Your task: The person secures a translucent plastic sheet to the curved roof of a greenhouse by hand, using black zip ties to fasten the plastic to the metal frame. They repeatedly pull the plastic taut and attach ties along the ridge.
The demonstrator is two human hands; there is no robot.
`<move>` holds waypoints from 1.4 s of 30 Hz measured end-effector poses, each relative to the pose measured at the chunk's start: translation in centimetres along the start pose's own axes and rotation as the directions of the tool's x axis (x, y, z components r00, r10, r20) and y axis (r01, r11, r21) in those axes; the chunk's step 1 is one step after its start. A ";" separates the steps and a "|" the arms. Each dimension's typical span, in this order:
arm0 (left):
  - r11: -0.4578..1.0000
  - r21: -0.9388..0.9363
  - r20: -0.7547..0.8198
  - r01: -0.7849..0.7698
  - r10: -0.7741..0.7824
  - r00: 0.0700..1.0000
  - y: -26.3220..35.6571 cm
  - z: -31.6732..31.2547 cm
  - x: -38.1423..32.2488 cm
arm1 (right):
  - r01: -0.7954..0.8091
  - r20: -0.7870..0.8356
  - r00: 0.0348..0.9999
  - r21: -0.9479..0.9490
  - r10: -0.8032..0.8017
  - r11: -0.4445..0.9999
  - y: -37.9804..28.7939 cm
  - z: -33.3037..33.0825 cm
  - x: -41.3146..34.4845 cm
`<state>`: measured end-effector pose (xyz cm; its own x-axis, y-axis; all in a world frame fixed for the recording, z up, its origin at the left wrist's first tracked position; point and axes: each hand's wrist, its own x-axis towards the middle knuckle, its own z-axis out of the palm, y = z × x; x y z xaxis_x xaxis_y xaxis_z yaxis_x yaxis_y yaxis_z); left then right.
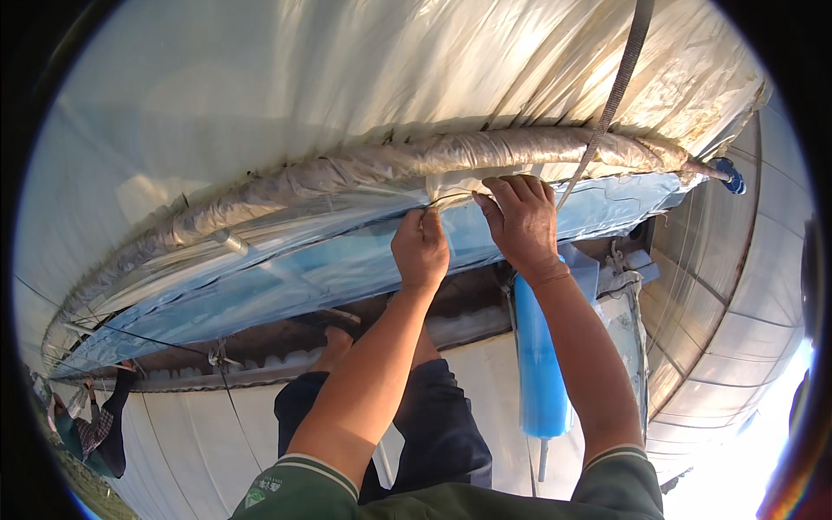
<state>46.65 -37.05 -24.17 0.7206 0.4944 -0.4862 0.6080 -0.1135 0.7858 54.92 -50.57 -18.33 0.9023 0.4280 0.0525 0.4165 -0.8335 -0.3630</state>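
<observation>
My left hand (pixel 421 247) is closed on a thin wire or strip at the upper edge of a bluish plastic film (pixel 351 250). To its right, my right hand (pixel 520 224) has its fingers bent over the same edge, thumb towards the left hand; whether it grips the film or wire is unclear. Just above both hands runs a long pipe wrapped in plastic film (pixel 455 153). A grey woven strap (pixel 614 97) hangs over the pipe, right of my right hand. Below my right forearm is a blue roll of film (pixel 539 364) on a metal rod.
Translucent sheeting (pixel 214 84) spreads above the pipe. A dark gutter (pixel 468 292) lies below the film, with my legs by it. Another person (pixel 97 429) is at the far left. A curved greenhouse roof (pixel 721 312) stands at the right. Thin cords (pixel 227 403) cross the white sheeting below.
</observation>
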 end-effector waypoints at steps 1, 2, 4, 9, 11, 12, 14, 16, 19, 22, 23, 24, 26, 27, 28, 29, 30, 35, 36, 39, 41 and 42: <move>1.000 0.000 -0.006 -0.009 0.009 1.000 0.0 0.0 0.0 | 0.022 0.059 0.998 -0.003 -0.022 1.000 0.1 0.5 0.2; 1.000 0.000 -0.002 0.003 -0.003 1.000 0.0 0.0 0.0 | 0.036 0.122 0.992 0.000 -0.036 0.999 0.1 0.8 0.2; 1.000 -0.009 -0.007 -0.001 0.001 1.000 0.1 0.0 0.0 | 0.002 0.136 0.991 0.000 -0.002 1.000 0.1 1.4 0.0; 1.000 -0.004 -0.017 -0.006 0.006 1.000 0.3 0.0 0.0 | -0.123 0.116 0.986 0.013 0.120 0.992 -0.3 2.7 -1.3; 1.000 0.012 -0.012 0.021 -0.021 1.000 0.4 0.0 0.0 | -0.193 0.125 0.974 0.016 0.190 0.981 -0.4 3.4 -1.9; 0.999 0.021 0.004 0.050 -0.050 0.999 0.4 0.0 0.1 | -0.226 0.120 0.968 0.025 0.222 0.974 -0.5 3.8 -2.2; 1.000 0.015 -0.021 -0.002 0.002 1.000 0.4 0.0 0.1 | -0.322 0.131 0.940 0.038 0.314 0.946 -0.6 4.7 -2.8; 0.999 0.036 -0.022 -0.017 0.018 1.000 0.5 0.0 0.1 | -0.386 0.178 0.910 0.040 0.374 0.921 -0.6 5.3 -3.1; 0.998 0.067 -0.017 -0.009 0.010 1.000 0.6 0.0 0.1 | -0.462 0.226 0.869 0.053 0.440 0.885 -0.4 6.0 -3.5; 0.997 0.077 -0.023 0.008 -0.006 1.000 0.5 0.0 0.2 | -0.524 0.265 0.835 0.115 0.483 0.844 -0.3 6.3 -3.6; 0.996 0.091 -0.029 -0.006 0.008 1.000 0.5 0.0 0.2 | -0.543 0.277 0.824 0.141 0.494 0.828 -0.3 6.4 -3.6; 0.995 0.099 -0.029 -0.016 0.019 0.999 0.5 0.1 0.3 | -0.546 0.280 0.823 0.145 0.495 0.825 -0.2 6.4 -3.6; 0.997 0.080 -0.021 -0.010 0.011 1.000 0.3 0.1 0.3 | -0.546 0.279 0.825 0.165 0.492 0.821 -0.1 6.4 -3.5; 0.997 0.074 -0.010 0.011 -0.010 1.000 0.3 0.1 0.3 | -0.559 0.307 0.811 0.160 0.497 0.814 0.0 6.4 -3.5; 0.997 0.082 -0.017 -0.007 0.008 1.000 0.3 0.1 0.3 | -0.567 0.321 0.805 0.165 0.500 0.807 0.0 6.3 -3.5; 0.996 0.092 -0.023 -0.014 0.017 1.000 0.2 0.1 0.3 | -0.573 0.333 0.799 0.170 0.500 0.802 0.1 6.3 -3.5; 0.995 0.103 -0.020 -0.010 0.012 1.000 0.3 0.1 0.3 | -0.571 0.337 0.800 0.174 0.496 0.802 0.2 6.2 -3.5; 0.996 0.093 -0.027 -0.004 0.006 1.000 0.8 0.0 0.2 | -0.576 0.349 0.792 0.153 0.501 0.803 0.2 6.6 -3.9; 0.995 0.104 -0.017 0.015 -0.013 1.000 0.9 0.0 0.2 | -0.572 0.332 0.799 0.168 0.500 0.803 0.1 6.8 -3.9; 0.997 0.063 -0.017 0.034 -0.033 0.999 1.1 0.0 0.2 | -0.603 0.359 0.771 0.144 0.526 0.785 0.2 7.3 -3.9; 0.999 0.034 -0.036 0.005 -0.004 0.999 1.1 0.1 0.2 | -0.608 0.359 0.773 0.187 0.523 0.771 0.3 7.2 -3.7; 1.000 0.025 -0.038 0.002 -0.001 0.999 1.0 0.1 0.2 | -0.651 0.405 0.731 0.175 0.549 0.738 0.3 7.0 -3.6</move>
<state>47.40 -37.19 -23.55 0.7070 0.5268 -0.4718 0.6174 -0.1344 0.7751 51.01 -49.89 -25.09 0.8433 -0.0032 -0.5375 -0.2997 -0.8329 -0.4653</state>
